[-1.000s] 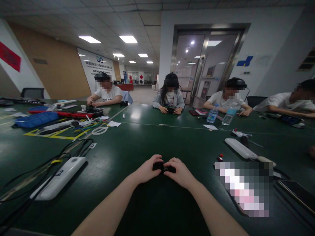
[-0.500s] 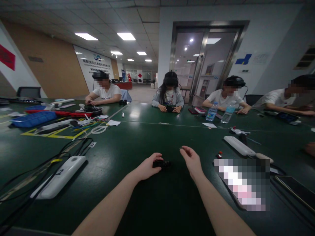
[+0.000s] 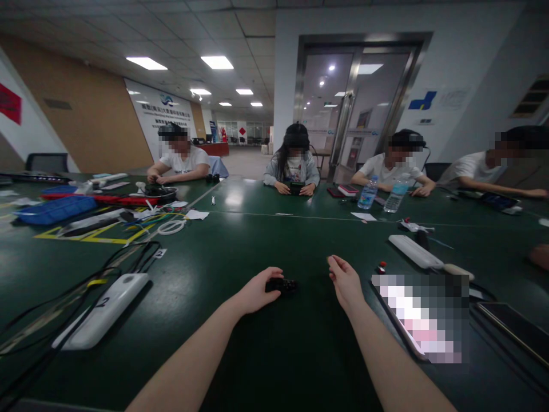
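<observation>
My left hand (image 3: 258,292) rests on the dark green table (image 3: 223,252) and grips the left end of a small black handheld device (image 3: 281,285), possibly a controller. My right hand (image 3: 345,281) is raised a little to the right of that device, fingers loosely apart and holding nothing. The nearest thing to its right is a phone with a blurred screen (image 3: 418,317).
A white power strip (image 3: 103,311) with black cables lies to my left, and another (image 3: 414,252) lies to my right. Several seated people work across the table. Water bottles (image 3: 368,193), a blue tray (image 3: 55,210) and loose wires stand farther off.
My right hand has let go of the black device and moved right, and the gap between my hands has widened. My left hand stays on the device. The view has tilted slightly.
</observation>
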`<state>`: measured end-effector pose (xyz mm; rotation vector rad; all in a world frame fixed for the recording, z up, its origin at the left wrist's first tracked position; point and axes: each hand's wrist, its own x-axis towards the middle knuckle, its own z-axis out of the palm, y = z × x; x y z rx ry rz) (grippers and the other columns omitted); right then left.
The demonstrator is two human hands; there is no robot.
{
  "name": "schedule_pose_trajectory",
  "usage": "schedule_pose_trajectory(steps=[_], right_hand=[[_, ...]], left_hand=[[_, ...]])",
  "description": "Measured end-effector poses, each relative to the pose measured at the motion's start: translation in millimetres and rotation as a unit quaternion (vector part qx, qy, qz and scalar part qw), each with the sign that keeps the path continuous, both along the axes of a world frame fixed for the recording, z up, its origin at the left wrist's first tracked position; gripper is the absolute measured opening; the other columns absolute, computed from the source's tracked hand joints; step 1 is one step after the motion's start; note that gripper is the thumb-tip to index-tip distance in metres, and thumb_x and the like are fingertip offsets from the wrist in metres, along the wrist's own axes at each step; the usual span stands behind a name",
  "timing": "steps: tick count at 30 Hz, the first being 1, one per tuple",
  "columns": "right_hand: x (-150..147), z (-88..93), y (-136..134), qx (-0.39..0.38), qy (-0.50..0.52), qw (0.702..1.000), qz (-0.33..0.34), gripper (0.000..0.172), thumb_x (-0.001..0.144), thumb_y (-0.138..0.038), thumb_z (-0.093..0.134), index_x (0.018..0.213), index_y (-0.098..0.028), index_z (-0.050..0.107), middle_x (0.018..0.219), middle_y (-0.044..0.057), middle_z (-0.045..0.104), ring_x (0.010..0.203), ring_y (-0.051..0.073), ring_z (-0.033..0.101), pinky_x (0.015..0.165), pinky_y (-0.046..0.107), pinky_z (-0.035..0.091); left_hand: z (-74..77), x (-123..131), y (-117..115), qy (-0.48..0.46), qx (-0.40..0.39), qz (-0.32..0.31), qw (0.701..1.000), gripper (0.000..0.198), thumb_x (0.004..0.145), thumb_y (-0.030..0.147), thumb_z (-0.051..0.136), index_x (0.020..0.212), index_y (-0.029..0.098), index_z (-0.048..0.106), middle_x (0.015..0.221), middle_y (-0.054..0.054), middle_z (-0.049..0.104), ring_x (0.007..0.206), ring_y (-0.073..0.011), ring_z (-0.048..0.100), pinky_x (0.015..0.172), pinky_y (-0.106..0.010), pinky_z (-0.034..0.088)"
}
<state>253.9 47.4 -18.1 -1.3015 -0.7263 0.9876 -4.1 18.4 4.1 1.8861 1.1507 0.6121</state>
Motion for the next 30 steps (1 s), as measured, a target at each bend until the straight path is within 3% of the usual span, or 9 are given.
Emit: schedule_pose_trajectory(steps=[16, 22, 26, 30], right_hand=[[5, -4.5, 0, 0.004, -0.073, 0.997, 0.013, 0.048, 0.065, -0.051, 0.066, 0.105, -0.025, 0.06, 0.106, 0.006, 0.063, 0.092, 0.023, 0.06, 0.067, 0.033, 0.052], [-8, 8.7, -11, 0.026, -0.158, 0.987, 0.02, 0.041, 0.069, -0.045, 0.064, 0.103, -0.023, 0.061, 0.103, 0.005, 0.063, 0.093, 0.022, 0.058, 0.076, 0.035, 0.049], [-36, 27.8, -33, 0.058, -0.301, 0.934, 0.183, 0.031, 0.073, -0.04, 0.061, 0.099, -0.023, 0.064, 0.095, 0.003, 0.064, 0.083, 0.019, 0.058, 0.075, 0.036, 0.047], [-57, 35.4, -48, 0.082, -0.39, 0.864, 0.308, 0.023, 0.074, -0.031, 0.063, 0.096, -0.026, 0.066, 0.098, 0.001, 0.062, 0.091, 0.018, 0.056, 0.081, 0.036, 0.045]], left_hand=[[2.2, 1, -2, -0.012, -0.006, 0.004, 1.0, 0.05, 0.076, 0.023, 0.06, 0.124, 0.025, 0.046, 0.129, -0.005, 0.051, 0.12, -0.0211, 0.046, 0.102, -0.04, 0.036], [-4.2, 1, 1, -0.013, 0.016, -0.001, 1.0, 0.05, 0.076, 0.022, 0.06, 0.124, 0.024, 0.046, 0.127, -0.005, 0.053, 0.119, -0.0199, 0.047, 0.104, -0.039, 0.033], [-7.2, 2, 3, -0.031, 0.025, -0.007, 0.999, 0.052, 0.074, 0.018, 0.061, 0.124, 0.022, 0.045, 0.126, -0.007, 0.054, 0.118, -0.0187, 0.048, 0.104, -0.038, 0.034], [-7.2, 2, 3, -0.054, 0.029, -0.018, 0.998, 0.052, 0.073, 0.016, 0.062, 0.122, 0.022, 0.045, 0.124, -0.008, 0.055, 0.116, -0.0184, 0.05, 0.103, -0.038, 0.036]])
